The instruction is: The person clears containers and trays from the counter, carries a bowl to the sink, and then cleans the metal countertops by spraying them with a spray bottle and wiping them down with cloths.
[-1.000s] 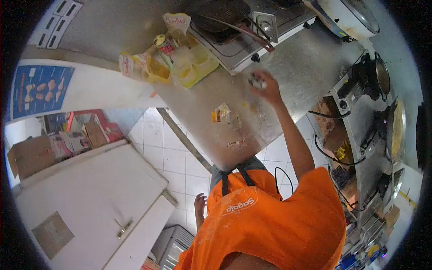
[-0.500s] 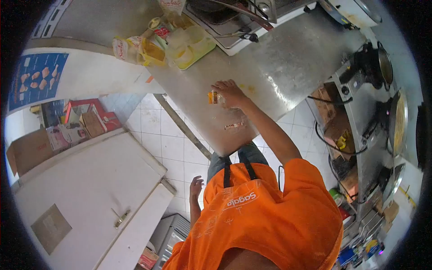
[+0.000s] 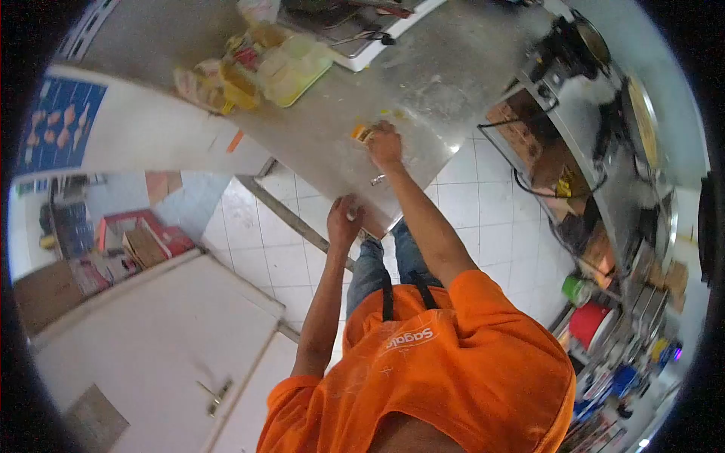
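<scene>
My right hand (image 3: 386, 145) is low over the steel table, its fingers closed at the edge of a small yellow-and-dark packet (image 3: 362, 134). The packet's kind is too blurred to tell. My left hand (image 3: 344, 217) is curled at the table's left edge, near the front corner. A small pale spot shows between its fingers, but what it is cannot be made out. Between the two hands, close to my right wrist, a small light-coloured strip (image 3: 377, 180) lies on the steel table (image 3: 340, 162).
At the back left stand a greenish-yellow tray (image 3: 306, 90) with clear containers and a yellow bag (image 3: 238, 83). A stove (image 3: 355, 64) sits behind them. Shelving with cables (image 3: 544, 121) and pans is on the right. A white door (image 3: 158, 325) lies left.
My left hand has come up from beside my body to the table edge. My right hand has moved away from me across the table, with the yellow packet beside its fingers. The view has shifted.
</scene>
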`<state>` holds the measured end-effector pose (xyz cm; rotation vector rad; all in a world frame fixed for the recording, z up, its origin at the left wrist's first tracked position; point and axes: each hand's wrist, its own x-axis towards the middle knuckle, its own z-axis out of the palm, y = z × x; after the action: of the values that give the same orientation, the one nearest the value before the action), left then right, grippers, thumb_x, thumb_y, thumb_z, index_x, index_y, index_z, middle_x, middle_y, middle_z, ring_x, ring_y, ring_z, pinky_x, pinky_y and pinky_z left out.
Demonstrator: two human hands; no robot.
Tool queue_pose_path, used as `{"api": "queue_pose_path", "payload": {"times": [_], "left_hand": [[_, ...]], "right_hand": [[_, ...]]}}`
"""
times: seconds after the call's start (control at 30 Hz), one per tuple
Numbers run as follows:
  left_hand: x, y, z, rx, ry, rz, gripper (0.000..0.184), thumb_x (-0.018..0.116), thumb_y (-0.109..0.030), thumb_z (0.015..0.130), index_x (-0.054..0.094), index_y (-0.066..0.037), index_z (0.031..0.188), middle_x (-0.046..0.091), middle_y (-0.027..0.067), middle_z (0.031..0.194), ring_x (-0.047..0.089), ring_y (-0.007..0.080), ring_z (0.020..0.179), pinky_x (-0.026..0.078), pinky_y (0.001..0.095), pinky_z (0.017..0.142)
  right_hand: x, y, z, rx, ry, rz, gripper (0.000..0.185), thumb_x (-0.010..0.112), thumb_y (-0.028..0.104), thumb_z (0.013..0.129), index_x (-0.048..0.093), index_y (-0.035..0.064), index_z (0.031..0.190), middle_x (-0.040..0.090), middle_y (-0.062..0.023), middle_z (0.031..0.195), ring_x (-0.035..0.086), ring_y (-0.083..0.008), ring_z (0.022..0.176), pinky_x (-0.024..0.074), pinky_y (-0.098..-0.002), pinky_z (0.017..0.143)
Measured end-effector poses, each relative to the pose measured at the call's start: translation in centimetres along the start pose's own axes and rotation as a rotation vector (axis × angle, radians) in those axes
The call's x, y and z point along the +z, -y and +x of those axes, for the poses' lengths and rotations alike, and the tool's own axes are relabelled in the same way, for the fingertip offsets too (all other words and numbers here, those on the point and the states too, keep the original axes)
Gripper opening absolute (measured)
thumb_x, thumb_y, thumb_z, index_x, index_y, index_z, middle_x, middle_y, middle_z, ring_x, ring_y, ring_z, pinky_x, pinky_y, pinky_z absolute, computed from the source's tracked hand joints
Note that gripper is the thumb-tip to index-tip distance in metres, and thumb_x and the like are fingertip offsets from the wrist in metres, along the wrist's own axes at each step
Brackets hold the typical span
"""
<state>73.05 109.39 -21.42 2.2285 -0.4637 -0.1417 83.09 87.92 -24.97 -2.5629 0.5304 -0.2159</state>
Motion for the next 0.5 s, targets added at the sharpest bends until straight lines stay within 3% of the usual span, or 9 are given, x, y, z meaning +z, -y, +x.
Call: {"api": "queue_pose_path", "payload": {"times": [0.07,0.17,0.3,0.4,0.43,0.47,0.5], "left_hand": [[3.1,-0.6,2.8,0.226,-0.017,0.105,0.034,0.073,-0.011,0.076,0.064,-0.003,0.107,0.065,0.0171,0.102,0.061,0.0344,0.096,0.051,0.0427,0.083],[5.4,-1.0,4.5,0.236,-0.023,0.113,0.035,0.074,-0.011,0.074,0.065,-0.002,0.106,0.064,0.0182,0.104,0.06,0.034,0.1,0.05,0.0429,0.085],[7.4,-0.3,5.1,0.204,-0.018,0.144,0.018,0.072,-0.011,0.074,0.07,-0.008,0.092,0.069,0.0137,0.09,0.065,0.0344,0.085,0.053,0.0441,0.075],[8.6,0.9,5.4,0.176,0.05,0.349,0.009,0.068,-0.01,0.076,0.071,-0.011,0.085,0.069,0.0105,0.078,0.066,0.0344,0.072,0.054,0.0434,0.068],[8.8,1.8,5.5,0.286,0.015,0.322,0.009,0.064,-0.011,0.078,0.072,-0.012,0.081,0.07,0.0108,0.077,0.067,0.0321,0.07,0.054,0.0418,0.065],[7.7,-0.3,4.3,0.137,0.15,0.551,0.011,0.062,-0.015,0.078,0.071,-0.01,0.081,0.071,0.0111,0.08,0.069,0.0302,0.073,0.055,0.0409,0.068],[8.6,2.8,3.8,0.149,0.051,0.218,0.011,0.064,-0.014,0.077,0.071,-0.008,0.082,0.072,0.0112,0.081,0.069,0.0284,0.073,0.055,0.0391,0.068]], "right_hand": [[1.9,-0.7,0.3,0.071,0.032,0.018,0.026,0.059,0.011,0.082,0.068,0.0074,0.106,0.066,-0.0147,0.105,0.062,-0.0328,0.103,0.0525,-0.0456,0.087],[3.8,-0.7,0.3,0.159,-0.021,0.049,0.021,0.057,0.011,0.084,0.067,0.0068,0.102,0.068,-0.0159,0.099,0.067,-0.0341,0.096,0.0559,-0.0459,0.081],[4.1,-1.5,1.4,0.142,0.03,0.073,0.025,0.06,0.015,0.084,0.066,0.007,0.107,0.068,-0.0177,0.1,0.067,-0.0356,0.096,0.0561,-0.0465,0.081],[1.3,-2.3,0.1,0.179,0.141,0.036,0.021,0.061,0.017,0.084,0.07,0.0064,0.1,0.069,-0.0171,0.099,0.068,-0.0341,0.097,0.0567,-0.0447,0.079],[1.0,-3.1,-0.5,0.165,0.187,0.007,0.019,0.061,0.017,0.084,0.071,0.0063,0.097,0.069,-0.0168,0.097,0.068,-0.0339,0.096,0.0569,-0.044,0.078],[0.3,-4.1,-2.0,0.151,0.228,-0.027,0.018,0.061,0.017,0.084,0.072,0.0062,0.094,0.07,-0.0166,0.096,0.069,-0.0337,0.095,0.057,-0.0433,0.078],[-1.7,-5.6,-3.8,0.169,0.223,0.013,0.017,0.064,0.019,0.083,0.072,0.0069,0.092,0.069,-0.0155,0.096,0.068,-0.033,0.093,0.0564,-0.0428,0.077]]}}
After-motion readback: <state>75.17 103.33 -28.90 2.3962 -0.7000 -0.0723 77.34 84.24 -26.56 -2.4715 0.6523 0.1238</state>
